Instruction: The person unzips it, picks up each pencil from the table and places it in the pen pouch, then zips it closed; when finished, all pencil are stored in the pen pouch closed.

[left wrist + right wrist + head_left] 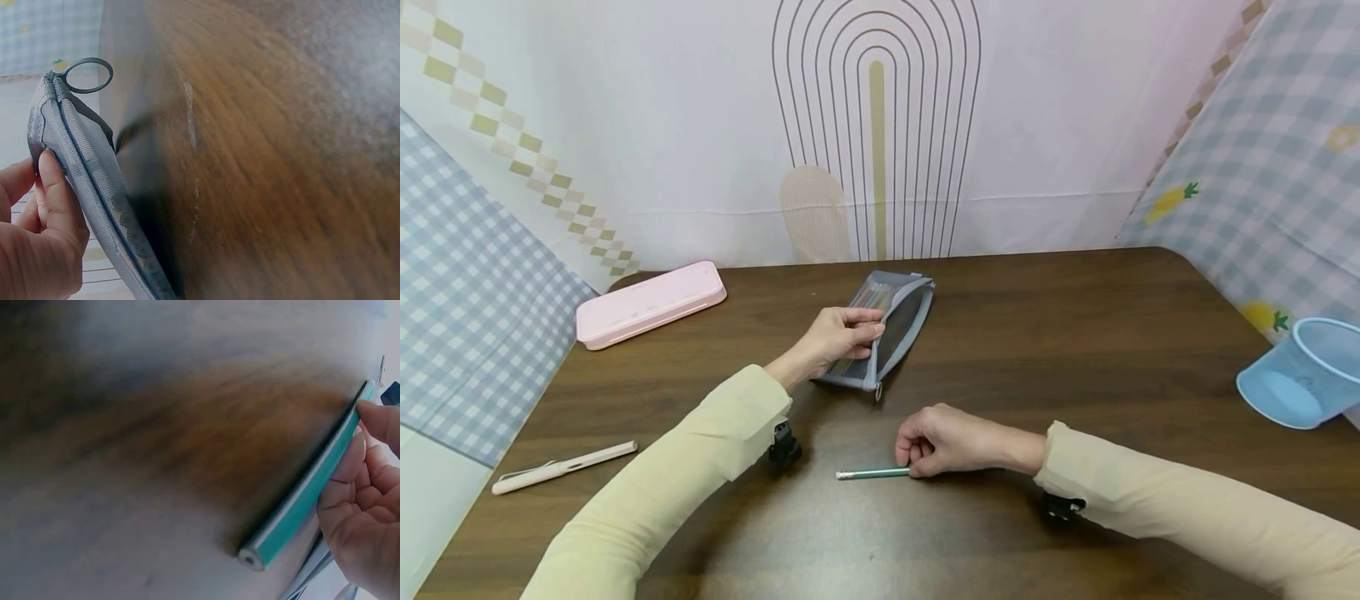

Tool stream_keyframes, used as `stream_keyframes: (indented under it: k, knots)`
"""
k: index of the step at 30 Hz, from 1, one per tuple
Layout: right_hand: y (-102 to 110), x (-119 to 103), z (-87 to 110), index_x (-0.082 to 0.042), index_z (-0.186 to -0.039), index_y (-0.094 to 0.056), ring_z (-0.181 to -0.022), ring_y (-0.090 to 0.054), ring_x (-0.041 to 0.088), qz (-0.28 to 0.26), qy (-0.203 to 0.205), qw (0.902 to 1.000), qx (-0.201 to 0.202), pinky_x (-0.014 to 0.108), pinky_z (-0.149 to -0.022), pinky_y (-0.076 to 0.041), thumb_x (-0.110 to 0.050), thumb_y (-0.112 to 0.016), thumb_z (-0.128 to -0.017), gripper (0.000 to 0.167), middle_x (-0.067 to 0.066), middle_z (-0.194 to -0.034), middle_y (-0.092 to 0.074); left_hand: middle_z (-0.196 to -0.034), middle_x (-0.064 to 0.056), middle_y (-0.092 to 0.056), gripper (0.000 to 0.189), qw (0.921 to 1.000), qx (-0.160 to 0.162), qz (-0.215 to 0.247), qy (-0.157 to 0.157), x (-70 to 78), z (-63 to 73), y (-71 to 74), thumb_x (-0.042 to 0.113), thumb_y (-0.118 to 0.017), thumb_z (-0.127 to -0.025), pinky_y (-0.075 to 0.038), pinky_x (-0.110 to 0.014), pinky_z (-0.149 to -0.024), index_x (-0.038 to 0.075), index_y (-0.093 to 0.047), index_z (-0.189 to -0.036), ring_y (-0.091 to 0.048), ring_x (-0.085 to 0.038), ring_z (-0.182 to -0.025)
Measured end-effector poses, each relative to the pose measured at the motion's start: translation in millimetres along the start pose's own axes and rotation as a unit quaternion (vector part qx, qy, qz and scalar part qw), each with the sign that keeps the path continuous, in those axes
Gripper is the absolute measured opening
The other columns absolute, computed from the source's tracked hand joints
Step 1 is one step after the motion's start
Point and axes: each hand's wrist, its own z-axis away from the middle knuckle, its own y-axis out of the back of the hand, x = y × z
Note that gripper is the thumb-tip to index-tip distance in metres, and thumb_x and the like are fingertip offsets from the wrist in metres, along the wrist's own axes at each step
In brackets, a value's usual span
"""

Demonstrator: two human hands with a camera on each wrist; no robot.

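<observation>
My left hand pinches the near edge of a grey mesh zip pouch, whose mouth gapes towards the right. Colored sticks, perhaps pencils, show through the mesh. In the left wrist view, thumb and fingers grip the pouch near the end with the round zip-pull ring. My right hand pinches a green pencil low at the table, its eraser end pointing left. The right wrist view shows the pencil between thumb and fingers, its flat, unsharpened end towards the camera.
A pink pencil case lies at the back left of the dark wooden table. A white pen with a clip lies at the left. Far right stands a blue pen cup. Patterned cloths hang behind and at both sides.
</observation>
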Motion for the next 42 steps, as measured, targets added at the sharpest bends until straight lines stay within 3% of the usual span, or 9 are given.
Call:
stream_keyframes:
  k: [9, 14, 18, 25, 29, 32, 36, 39, 42]
  knots:
    - [-2, -5, -0.2, -0.011, -0.076, -0.064, -0.060, -0.043, -0.007, 0.071, 0.005, 0.9974, 0.010, 0.011, -0.055, -0.039, -0.001, -0.066, -0.073, 0.012, -0.012, -0.066, -0.052, -0.124, -0.023, -0.058, 0.038, 1.0000, -0.002, -0.004, -0.001, 0.6, 0.9, -0.1, 0.009, -0.059, -0.093, -0.052, -0.015, -0.061, 0.000, -0.055, -0.129, -0.058, 0.000, -0.071]
    - [-2, -7, 0.4, -0.013, -0.075, -0.063, -0.061, -0.044, -0.007, 0.070, -0.008, 0.9975, 0.010, 0.011, -0.055, -0.039, -0.001, -0.065, -0.073, 0.012, -0.013, -0.067, -0.051, -0.125, -0.023, -0.058, 0.038, 1.0000, -0.005, -0.003, -0.004, 0.1, 0.5, -0.7, 0.009, -0.060, -0.092, -0.053, -0.015, -0.061, 0.000, -0.055, -0.129, -0.058, 0.000, -0.072]
    - [1, -5, 2.0, -0.014, -0.074, -0.062, -0.061, -0.044, -0.007, 0.063, -0.006, 0.9975, 0.033, 0.012, -0.055, -0.040, -0.001, -0.064, -0.073, 0.013, -0.013, -0.066, -0.051, -0.125, -0.021, -0.059, 0.037, 1.0000, -0.003, -0.001, 0.000, -0.1, -0.4, -1.0, 0.009, -0.060, -0.092, -0.052, -0.015, -0.060, 0.001, -0.056, -0.129, -0.058, 0.000, -0.072]
    - [15, -4, 3.4, -0.009, -0.079, -0.063, -0.062, -0.048, -0.003, -0.012, -0.017, 0.9965, 0.081, 0.015, -0.055, -0.044, 0.000, -0.063, -0.079, 0.009, -0.008, -0.067, -0.056, -0.125, -0.023, -0.058, 0.038, 1.0000, -0.004, 0.000, 0.001, -0.7, -1.3, -0.8, 0.008, -0.060, -0.092, -0.053, -0.015, -0.061, 0.000, -0.055, -0.129, -0.058, 0.000, -0.073]
    - [22, -1, 3.2, 0.000, -0.086, -0.061, -0.067, -0.051, 0.003, -0.102, -0.038, 0.9861, 0.125, 0.018, -0.058, -0.047, 0.003, -0.059, -0.083, 0.005, -0.001, -0.074, -0.059, -0.122, -0.024, -0.059, 0.038, 1.0000, -0.001, 0.006, -0.003, -0.2, -0.7, -1.1, 0.008, -0.059, -0.092, -0.053, -0.015, -0.061, -0.001, -0.055, -0.129, -0.058, 0.000, -0.069]
    - [26, 4, 1.4, 0.005, -0.095, -0.057, -0.069, -0.053, 0.007, -0.205, -0.095, 0.9586, 0.174, 0.021, -0.060, -0.049, 0.001, -0.055, -0.086, 0.009, 0.002, -0.078, -0.058, -0.117, -0.022, -0.062, 0.037, 1.0000, 0.002, 0.007, -0.004, 0.2, -0.5, -1.8, 0.007, -0.060, -0.092, -0.053, -0.015, -0.060, -0.001, -0.056, -0.128, -0.058, 0.000, -0.067]
    - [35, 14, -3.4, 0.010, -0.110, -0.050, -0.067, -0.054, 0.007, -0.343, -0.191, 0.8900, 0.232, 0.019, -0.060, -0.050, -0.003, -0.051, -0.091, 0.024, 0.000, -0.078, -0.056, -0.118, -0.021, -0.062, 0.037, 1.0000, 0.002, 0.004, -0.003, 0.4, -0.5, -2.3, 0.008, -0.060, -0.092, -0.053, -0.016, -0.061, 0.000, -0.057, -0.128, -0.058, 0.000, -0.069]
    - [45, 24, -9.7, 0.011, -0.122, -0.043, -0.064, -0.054, 0.006, -0.422, -0.240, 0.8393, 0.246, 0.015, -0.057, -0.050, -0.005, -0.049, -0.095, 0.032, 0.000, -0.077, -0.057, -0.123, -0.023, -0.059, 0.038, 1.0000, 0.001, 0.003, -0.003, 0.2, -0.5, -2.1, 0.008, -0.061, -0.092, -0.053, -0.016, -0.060, -0.001, -0.056, -0.128, -0.058, 0.000, -0.069]
    - [54, 31, -18.9, 0.009, -0.127, -0.041, -0.061, -0.055, 0.006, -0.464, -0.267, 0.8087, 0.243, 0.013, -0.055, -0.050, -0.008, -0.047, -0.097, 0.034, 0.000, -0.074, -0.058, -0.123, -0.023, -0.059, 0.037, 1.0000, 0.001, 0.002, -0.002, 0.6, -0.5, -2.1, 0.008, -0.060, -0.092, -0.053, -0.015, -0.060, 0.000, -0.056, -0.128, -0.058, 0.000, -0.069]
